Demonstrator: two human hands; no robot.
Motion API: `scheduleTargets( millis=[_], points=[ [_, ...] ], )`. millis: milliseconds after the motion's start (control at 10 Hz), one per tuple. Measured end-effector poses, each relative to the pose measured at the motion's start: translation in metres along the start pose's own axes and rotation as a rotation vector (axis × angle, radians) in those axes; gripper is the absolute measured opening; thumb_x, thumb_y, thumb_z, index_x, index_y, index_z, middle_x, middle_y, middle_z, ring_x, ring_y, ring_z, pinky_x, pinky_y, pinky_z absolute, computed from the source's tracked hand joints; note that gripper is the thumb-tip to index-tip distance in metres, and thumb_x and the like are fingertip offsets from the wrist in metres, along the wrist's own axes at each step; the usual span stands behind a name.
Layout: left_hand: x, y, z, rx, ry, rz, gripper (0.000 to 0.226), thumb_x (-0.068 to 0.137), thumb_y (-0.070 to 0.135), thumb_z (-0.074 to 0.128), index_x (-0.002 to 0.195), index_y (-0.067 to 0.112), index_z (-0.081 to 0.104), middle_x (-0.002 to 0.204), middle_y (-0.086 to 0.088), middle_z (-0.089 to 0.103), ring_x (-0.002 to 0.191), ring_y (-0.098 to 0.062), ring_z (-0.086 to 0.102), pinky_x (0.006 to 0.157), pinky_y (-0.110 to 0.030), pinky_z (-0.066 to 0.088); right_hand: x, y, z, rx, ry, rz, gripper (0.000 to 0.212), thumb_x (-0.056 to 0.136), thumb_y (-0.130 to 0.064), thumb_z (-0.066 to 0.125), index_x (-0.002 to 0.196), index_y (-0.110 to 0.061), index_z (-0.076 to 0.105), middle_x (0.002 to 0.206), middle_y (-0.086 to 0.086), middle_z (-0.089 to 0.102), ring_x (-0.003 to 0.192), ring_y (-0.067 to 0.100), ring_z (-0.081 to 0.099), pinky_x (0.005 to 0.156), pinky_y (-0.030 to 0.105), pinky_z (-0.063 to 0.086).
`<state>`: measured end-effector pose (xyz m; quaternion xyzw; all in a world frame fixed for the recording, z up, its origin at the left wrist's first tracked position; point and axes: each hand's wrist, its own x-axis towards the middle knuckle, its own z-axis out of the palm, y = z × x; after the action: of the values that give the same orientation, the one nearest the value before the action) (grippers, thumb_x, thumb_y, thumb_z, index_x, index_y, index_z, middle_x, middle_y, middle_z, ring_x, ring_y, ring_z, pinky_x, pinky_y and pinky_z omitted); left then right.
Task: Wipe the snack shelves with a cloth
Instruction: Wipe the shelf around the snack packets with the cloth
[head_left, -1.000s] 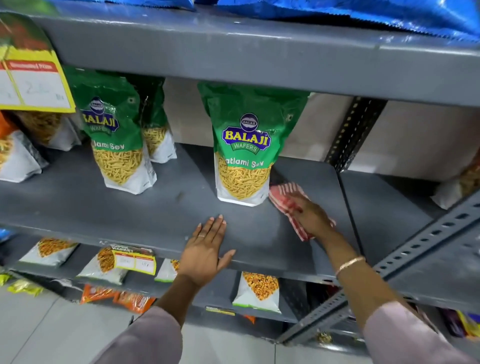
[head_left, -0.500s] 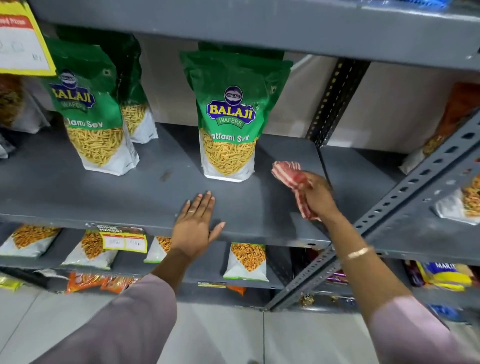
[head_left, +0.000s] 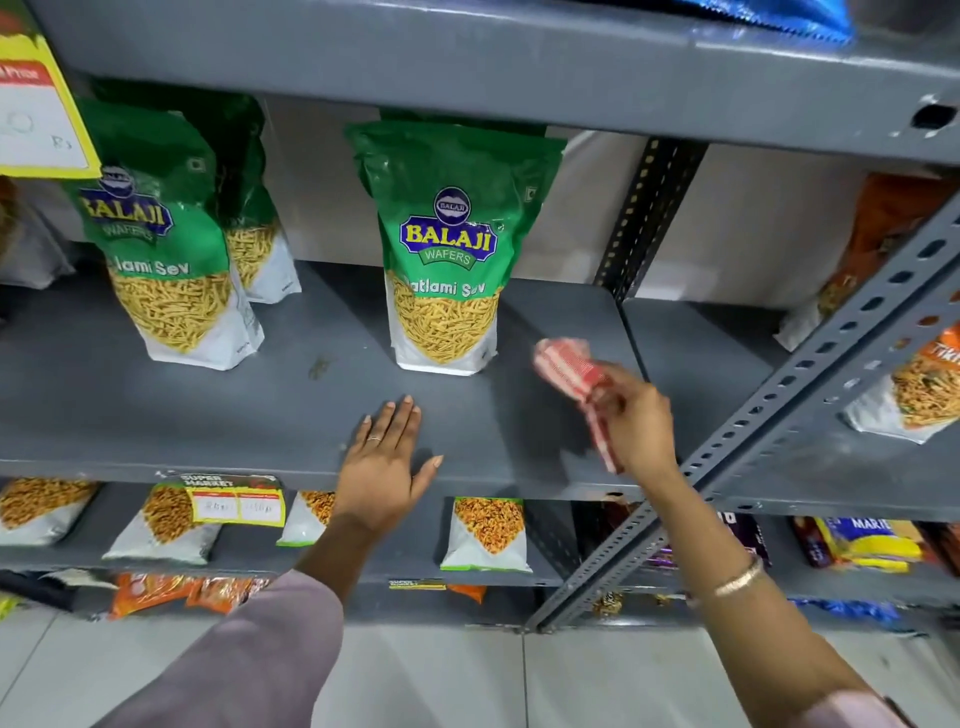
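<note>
A grey metal shelf (head_left: 171, 410) runs across the middle of the view. My right hand (head_left: 641, 423) is shut on a red-and-white striped cloth (head_left: 569, 366), held bunched just above the shelf's right end, beside a green snack pouch (head_left: 449, 249). My left hand (head_left: 387, 462) lies flat on the shelf's front edge with fingers spread and holds nothing. A small dark smudge (head_left: 318, 367) marks the shelf left of that pouch.
More green pouches (head_left: 161, 234) stand at the left. A slanted perforated steel strut (head_left: 810, 384) crosses in front at the right. Another shelf (head_left: 696, 358) with orange packs (head_left: 919, 384) adjoins on the right. Lower shelves hold small packets (head_left: 488, 532) and a price tag (head_left: 236, 504).
My right hand has lifted the cloth off the shelf surface and drawn it slightly right and toward me. My left hand stays flat on the front edge. The view has tilted down.
</note>
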<state>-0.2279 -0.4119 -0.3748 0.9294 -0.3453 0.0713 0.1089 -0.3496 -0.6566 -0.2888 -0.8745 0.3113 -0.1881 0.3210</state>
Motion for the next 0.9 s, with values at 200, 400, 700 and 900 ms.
scheduleTargets(
  millis=[200,400,700,900],
  points=[
    [0.0,0.0,-0.001,0.003,-0.002,-0.003,0.078,0.097,0.055,0.007,0.127,0.002,0.055,0.133,-0.014,0.054,0.121,-0.031,0.053,0.105,-0.039,0.022,-0.002,-0.002,0.05,-0.536,-0.267,0.099,0.058,0.092,-0.007,0.038,0.146,-0.01,0.019,0.142,0.021,0.042,0.126,0.037,0.049,0.096,0.046,0.052],
    [0.001,0.0,-0.001,-0.004,-0.009,-0.011,0.078,0.097,0.054,0.006,0.125,0.001,0.057,0.132,-0.014,0.055,0.119,-0.031,0.054,0.109,-0.033,0.012,-0.036,-0.018,0.062,-0.488,-0.311,-0.219,0.049,0.094,-0.022,0.042,0.142,-0.021,0.028,0.143,0.011,0.044,0.128,0.029,0.047,0.102,0.042,0.046],
    [0.002,0.0,0.0,0.014,-0.039,-0.003,0.079,0.096,0.054,0.003,0.128,0.004,0.054,0.134,-0.012,0.054,0.121,-0.028,0.053,0.105,-0.037,0.022,0.097,0.01,0.069,-0.299,-0.094,0.039,0.04,0.077,-0.012,0.046,0.114,-0.012,0.061,0.114,0.025,0.063,0.108,0.04,0.059,0.096,0.052,0.046],
    [0.002,-0.001,0.002,0.024,-0.01,-0.01,0.079,0.096,0.053,0.004,0.127,0.003,0.056,0.133,-0.012,0.054,0.12,-0.028,0.054,0.105,-0.036,0.022,0.135,0.027,0.068,-0.439,-0.072,0.191,0.071,0.081,-0.023,0.052,0.145,-0.009,0.025,0.148,0.027,0.03,0.139,0.039,0.026,0.117,0.042,0.021]
  ],
)
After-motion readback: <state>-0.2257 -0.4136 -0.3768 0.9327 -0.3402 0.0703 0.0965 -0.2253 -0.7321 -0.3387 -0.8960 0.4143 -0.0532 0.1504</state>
